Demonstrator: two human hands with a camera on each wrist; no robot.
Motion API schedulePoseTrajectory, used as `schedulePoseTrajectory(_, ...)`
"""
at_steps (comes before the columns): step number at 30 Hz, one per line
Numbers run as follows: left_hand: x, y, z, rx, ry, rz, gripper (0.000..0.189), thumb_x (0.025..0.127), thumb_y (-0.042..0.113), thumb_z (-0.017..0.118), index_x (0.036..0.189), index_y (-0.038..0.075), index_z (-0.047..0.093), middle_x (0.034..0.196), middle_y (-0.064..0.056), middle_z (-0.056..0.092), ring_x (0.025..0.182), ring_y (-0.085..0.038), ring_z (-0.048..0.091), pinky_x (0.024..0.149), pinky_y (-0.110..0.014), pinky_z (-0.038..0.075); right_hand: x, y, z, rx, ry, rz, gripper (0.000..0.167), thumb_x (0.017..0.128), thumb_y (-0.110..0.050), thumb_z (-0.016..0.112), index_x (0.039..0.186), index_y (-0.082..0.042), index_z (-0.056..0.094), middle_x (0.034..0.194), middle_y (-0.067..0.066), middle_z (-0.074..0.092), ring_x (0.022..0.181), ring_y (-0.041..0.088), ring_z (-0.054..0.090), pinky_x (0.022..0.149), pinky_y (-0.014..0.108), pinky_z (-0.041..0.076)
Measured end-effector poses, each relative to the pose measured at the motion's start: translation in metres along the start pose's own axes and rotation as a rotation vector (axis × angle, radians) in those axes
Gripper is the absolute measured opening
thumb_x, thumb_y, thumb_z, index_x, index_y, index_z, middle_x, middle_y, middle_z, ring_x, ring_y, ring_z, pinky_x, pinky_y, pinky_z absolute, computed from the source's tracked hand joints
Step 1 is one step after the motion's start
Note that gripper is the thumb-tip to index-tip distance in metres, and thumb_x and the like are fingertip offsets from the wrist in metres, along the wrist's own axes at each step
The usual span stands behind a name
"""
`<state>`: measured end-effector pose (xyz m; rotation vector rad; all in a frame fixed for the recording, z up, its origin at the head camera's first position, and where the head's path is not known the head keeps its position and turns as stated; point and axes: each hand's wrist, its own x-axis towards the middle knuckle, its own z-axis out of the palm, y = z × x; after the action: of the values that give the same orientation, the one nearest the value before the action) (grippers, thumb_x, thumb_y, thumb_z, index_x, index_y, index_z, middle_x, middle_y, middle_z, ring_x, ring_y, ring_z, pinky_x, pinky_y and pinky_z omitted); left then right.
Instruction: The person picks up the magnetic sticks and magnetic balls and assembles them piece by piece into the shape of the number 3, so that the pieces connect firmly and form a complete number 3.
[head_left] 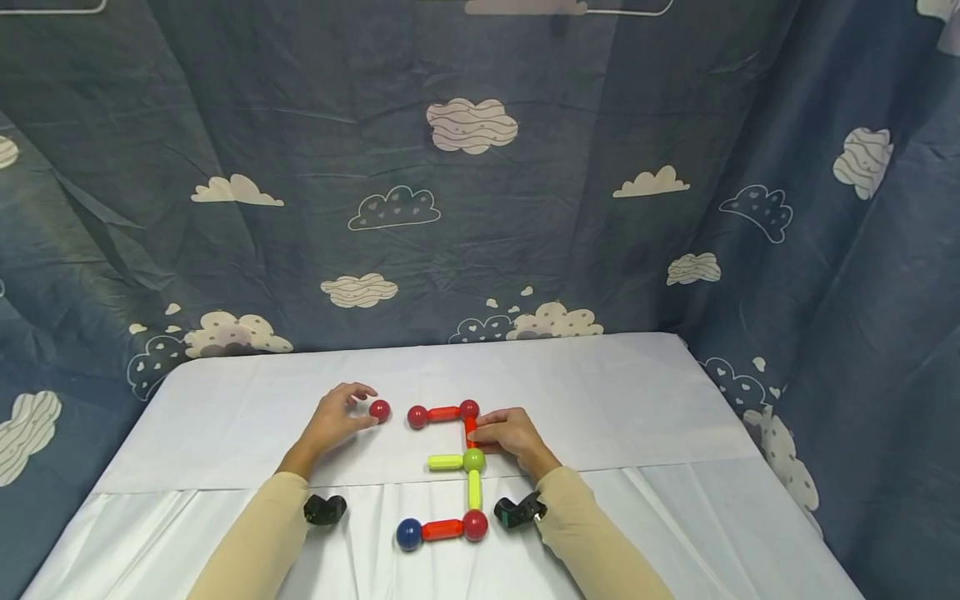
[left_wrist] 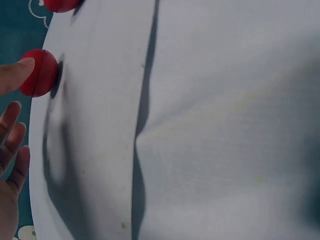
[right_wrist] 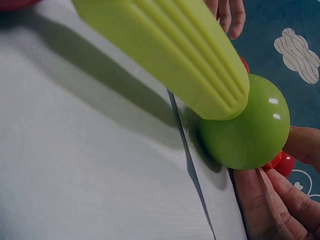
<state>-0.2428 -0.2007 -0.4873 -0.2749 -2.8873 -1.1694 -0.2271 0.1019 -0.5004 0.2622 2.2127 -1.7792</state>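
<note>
On the white cloth, my left hand (head_left: 330, 427) has its thumb touching a loose red ball (head_left: 380, 410); in the left wrist view the other fingers are spread apart from that red ball (left_wrist: 42, 75). My right hand (head_left: 516, 435) pinches an upright-running red rod (head_left: 471, 430) between a red ball (head_left: 469, 408) and a green ball (head_left: 473, 460). Also joined there are a red rod (head_left: 443, 413) with a red end ball (head_left: 417, 417), and two yellow-green rods, one sideways (head_left: 446, 462), one running nearer (head_left: 474, 492). In the right wrist view, the green ball (right_wrist: 250, 125) partly hides the fingers.
At the near end of the figure, a red ball (head_left: 475, 526), a red rod (head_left: 442, 530) and a blue ball (head_left: 408, 534) lie in line. Dark-blue cloud-patterned curtains (head_left: 525, 233) hang behind and beside the white-covered table (head_left: 637, 392).
</note>
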Motion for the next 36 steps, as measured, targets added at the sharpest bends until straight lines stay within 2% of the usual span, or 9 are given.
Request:
schedulePoseTrajectory(8, 0.007, 0.004, 0.009, 0.025, -0.027, -0.020, 0.041, 0.076, 0.013, 0.081, 0.113, 0.008, 0.064, 0.111, -0.012, 0.060, 0.103, -0.031, 0.052, 0.094, -0.052, 0.038, 0.000, 0.000, -0.001, -0.025, 0.010, 0.010, 0.028, 0.073, -0.005, 0.081, 0.097, 0.002, 0.070, 0.084, 0.008, 0.071, 0.068, 0.015, 0.068, 0.064, 0.028, 0.056)
schedulePoseTrajectory(13, 0.008, 0.008, 0.009, 0.025, -0.037, -0.082, 0.035, 0.077, 0.012, 0.080, 0.109, 0.008, 0.065, 0.105, -0.009, 0.062, 0.095, -0.025, 0.054, 0.088, -0.044, 0.044, 0.000, -0.001, -0.001, 0.007, -0.002, -0.002, 0.029, 0.072, -0.002, 0.081, 0.098, 0.004, 0.070, 0.083, 0.010, 0.072, 0.068, 0.015, 0.069, 0.064, 0.029, 0.056)
schedulePoseTrajectory(18, 0.010, 0.011, 0.008, 0.040, -0.079, -0.114, 0.033, 0.080, 0.012, 0.077, 0.110, 0.007, 0.065, 0.104, -0.008, 0.064, 0.088, -0.019, 0.057, 0.080, -0.037, 0.049, 0.000, -0.001, 0.000, 0.000, 0.001, 0.000, 0.028, 0.073, -0.002, 0.081, 0.098, 0.004, 0.070, 0.083, 0.009, 0.071, 0.068, 0.015, 0.069, 0.064, 0.029, 0.056)
schedulePoseTrajectory(24, 0.012, 0.015, 0.005, 0.112, -0.122, -0.094, 0.032, 0.082, 0.015, 0.076, 0.112, 0.009, 0.066, 0.104, -0.007, 0.064, 0.087, -0.018, 0.058, 0.080, -0.039, 0.049, 0.000, -0.001, 0.000, 0.007, -0.001, 0.014, 0.029, 0.073, -0.001, 0.081, 0.099, 0.004, 0.070, 0.082, 0.008, 0.070, 0.068, 0.015, 0.069, 0.064, 0.029, 0.056)
schedulePoseTrajectory(28, 0.011, 0.016, 0.006, 0.141, -0.128, -0.064, 0.033, 0.087, 0.017, 0.071, 0.120, 0.014, 0.067, 0.109, -0.010, 0.062, 0.095, -0.023, 0.056, 0.088, -0.045, 0.048, 0.000, -0.002, 0.000, -0.002, 0.001, 0.012, 0.029, 0.073, -0.002, 0.081, 0.098, 0.003, 0.070, 0.083, 0.008, 0.070, 0.068, 0.015, 0.069, 0.064, 0.029, 0.056)
schedulePoseTrajectory(32, 0.008, 0.017, 0.007, 0.097, -0.148, -0.080, 0.030, 0.091, 0.017, 0.066, 0.121, 0.018, 0.066, 0.114, -0.010, 0.060, 0.103, -0.027, 0.054, 0.094, -0.049, 0.045, -0.001, -0.001, 0.000, -0.006, -0.004, 0.013, 0.028, 0.073, -0.003, 0.081, 0.098, 0.003, 0.070, 0.084, 0.009, 0.070, 0.068, 0.015, 0.069, 0.064, 0.029, 0.056)
schedulePoseTrajectory(36, 0.005, 0.018, 0.009, 0.025, -0.161, -0.100, 0.024, 0.092, 0.017, 0.065, 0.116, 0.017, 0.065, 0.113, -0.007, 0.060, 0.097, -0.023, 0.053, 0.086, -0.043, 0.047, 0.000, -0.001, -0.001, -0.025, 0.001, 0.010, 0.027, 0.074, -0.004, 0.080, 0.097, 0.003, 0.070, 0.084, 0.008, 0.070, 0.068, 0.015, 0.068, 0.064, 0.029, 0.056)
